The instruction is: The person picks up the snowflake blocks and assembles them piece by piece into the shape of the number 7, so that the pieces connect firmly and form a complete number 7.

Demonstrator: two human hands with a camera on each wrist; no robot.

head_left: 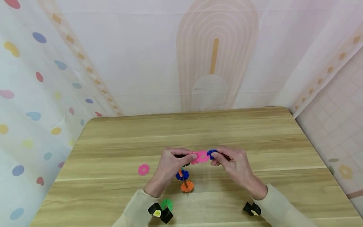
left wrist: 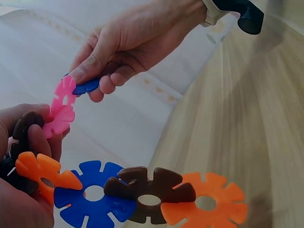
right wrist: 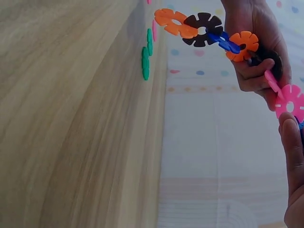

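Pinching a blue disc (head_left: 212,153) between thumb and fingers, my right hand (head_left: 233,165) presses it against the pink disc (head_left: 202,156) of the chain (left wrist: 142,192). My left hand (head_left: 170,164) has its grip clamped on that chain just beside the pink disc; below it hang orange, blue and brown discs, above the worktop (head_left: 255,132). Left of the chain, a loose pink disc (head_left: 143,169) lies on the worktop; nearer me, a green one (head_left: 167,204).
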